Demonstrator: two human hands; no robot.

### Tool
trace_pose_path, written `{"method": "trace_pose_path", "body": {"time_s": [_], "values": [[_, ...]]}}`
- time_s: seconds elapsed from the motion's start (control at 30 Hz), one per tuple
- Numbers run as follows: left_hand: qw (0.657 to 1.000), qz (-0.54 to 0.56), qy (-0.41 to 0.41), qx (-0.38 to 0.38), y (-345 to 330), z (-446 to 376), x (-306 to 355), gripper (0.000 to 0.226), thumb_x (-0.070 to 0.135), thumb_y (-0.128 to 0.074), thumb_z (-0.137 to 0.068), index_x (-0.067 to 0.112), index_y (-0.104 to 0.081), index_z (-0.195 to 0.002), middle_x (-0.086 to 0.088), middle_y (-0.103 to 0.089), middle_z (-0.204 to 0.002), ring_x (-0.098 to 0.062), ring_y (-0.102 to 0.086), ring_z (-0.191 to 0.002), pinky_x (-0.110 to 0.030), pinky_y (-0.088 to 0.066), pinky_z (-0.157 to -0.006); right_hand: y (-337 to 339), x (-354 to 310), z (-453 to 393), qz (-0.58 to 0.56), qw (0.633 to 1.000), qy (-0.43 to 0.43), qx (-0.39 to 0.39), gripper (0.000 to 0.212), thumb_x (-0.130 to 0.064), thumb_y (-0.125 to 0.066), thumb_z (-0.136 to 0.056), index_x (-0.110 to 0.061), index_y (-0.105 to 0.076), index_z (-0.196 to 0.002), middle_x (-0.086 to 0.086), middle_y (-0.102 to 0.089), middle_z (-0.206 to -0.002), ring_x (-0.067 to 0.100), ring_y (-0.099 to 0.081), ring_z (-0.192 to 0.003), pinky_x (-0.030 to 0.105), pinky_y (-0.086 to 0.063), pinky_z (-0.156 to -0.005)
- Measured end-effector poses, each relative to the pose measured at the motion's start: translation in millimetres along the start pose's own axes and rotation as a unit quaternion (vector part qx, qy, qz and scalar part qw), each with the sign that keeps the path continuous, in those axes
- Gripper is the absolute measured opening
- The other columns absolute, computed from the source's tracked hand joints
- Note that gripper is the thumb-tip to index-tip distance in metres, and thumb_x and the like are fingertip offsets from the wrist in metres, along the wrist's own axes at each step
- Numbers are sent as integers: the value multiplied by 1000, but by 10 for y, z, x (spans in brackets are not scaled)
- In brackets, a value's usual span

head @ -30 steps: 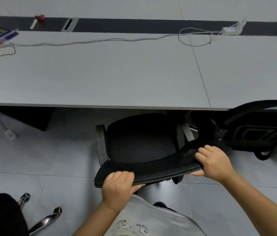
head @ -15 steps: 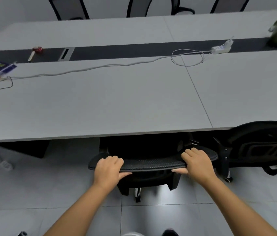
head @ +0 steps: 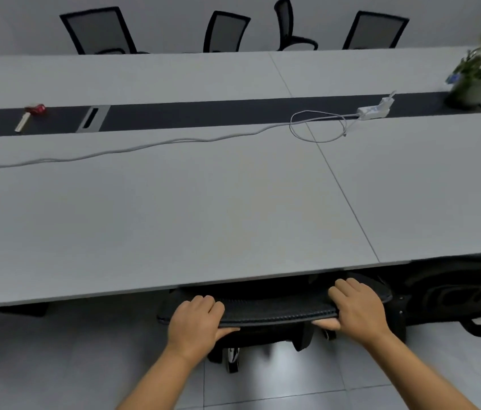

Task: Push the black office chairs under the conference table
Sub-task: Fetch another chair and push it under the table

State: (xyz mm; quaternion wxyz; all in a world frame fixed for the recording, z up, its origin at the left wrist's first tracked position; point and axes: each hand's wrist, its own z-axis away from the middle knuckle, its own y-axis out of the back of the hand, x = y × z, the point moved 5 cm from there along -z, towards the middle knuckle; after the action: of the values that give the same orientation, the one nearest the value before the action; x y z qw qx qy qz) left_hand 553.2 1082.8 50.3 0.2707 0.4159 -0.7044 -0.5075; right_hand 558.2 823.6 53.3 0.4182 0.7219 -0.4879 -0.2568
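Note:
A black office chair [head: 274, 309] stands at the near edge of the grey conference table [head: 174, 220]. Its seat is hidden beneath the tabletop; only the top of the mesh backrest and part of the base show. My left hand [head: 194, 324] grips the left end of the backrest top, fingers over it and thumb under. My right hand [head: 357, 309] grips the right end the same way. A second black chair [head: 455, 294] sits to the right, mostly under the table.
On the table lie a long white cable [head: 150, 145], a white power strip [head: 373, 109], a potted plant [head: 472, 78] at far right and a red item [head: 36, 109] at left. Several black chairs [head: 97, 31] line the far side. Grey tiled floor lies underfoot.
The chair has rolled forward until its seat went under the tabletop. Both hands kept their grip on the backrest, and my view rose to take in the far side of the table.

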Motion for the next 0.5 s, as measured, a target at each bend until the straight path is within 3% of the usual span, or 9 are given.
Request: {"method": "trace_pose_path", "body": {"time_s": [0.13,0.27,0.33,0.4,0.47,0.5], "values": [[998,13,7,55,18,11,-20,54,67,-43,-67,18,-53,-47,4,-49,-44,-13,-45,-38,-18,-28,-35,33,-7,-22,-9,1000,7,2,76,-73,-24,-81,-9,-48,-48,5,-45,-47,23,-43,-40,30,-19,-51],[996,17,79,22,43,64,-65,79,69,-2,-82,25,-62,-56,12,-56,-51,-8,-52,-44,-14,-38,-44,26,-47,-12,-35,998,-10,-51,73,-73,-29,-80,-10,-50,-50,4,-46,-49,23,-43,-43,26,-19,-51],[991,50,122,1,87,103,-71,69,69,-15,-81,25,-65,-62,13,-61,-58,-8,-57,-50,-15,-42,-53,48,-79,-21,-77,992,-21,-99,74,-74,-25,-80,-11,-58,-56,1,-53,-53,20,-48,-46,22,-26,-51],[970,126,208,20,158,197,-34,45,53,-39,-77,20,-68,-69,7,-68,-71,-10,-59,-67,-20,-41,-67,107,-149,-40,-146,980,-25,-133,74,-72,-24,-82,-12,-66,-67,0,-63,-66,18,-57,-58,23,-36,-54],[927,196,309,84,202,355,89,32,35,-47,-77,12,-69,-77,1,-69,-85,-9,-52,-86,-20,-35,-85,180,-293,-55,-244,961,-33,-127,68,-64,-30,-85,-8,-68,-78,5,-66,-81,14,-56,-79,22,-44,-71],[902,225,351,108,223,451,185,29,30,-48,-77,10,-69,-80,1,-66,-91,-8,-49,-92,-15,-32,-92,207,-394,-67,-298,947,-37,-117,62,-59,-34,-87,-6,-67,-83,7,-65,-89,12,-52,-88,15,-40,-83]]}}
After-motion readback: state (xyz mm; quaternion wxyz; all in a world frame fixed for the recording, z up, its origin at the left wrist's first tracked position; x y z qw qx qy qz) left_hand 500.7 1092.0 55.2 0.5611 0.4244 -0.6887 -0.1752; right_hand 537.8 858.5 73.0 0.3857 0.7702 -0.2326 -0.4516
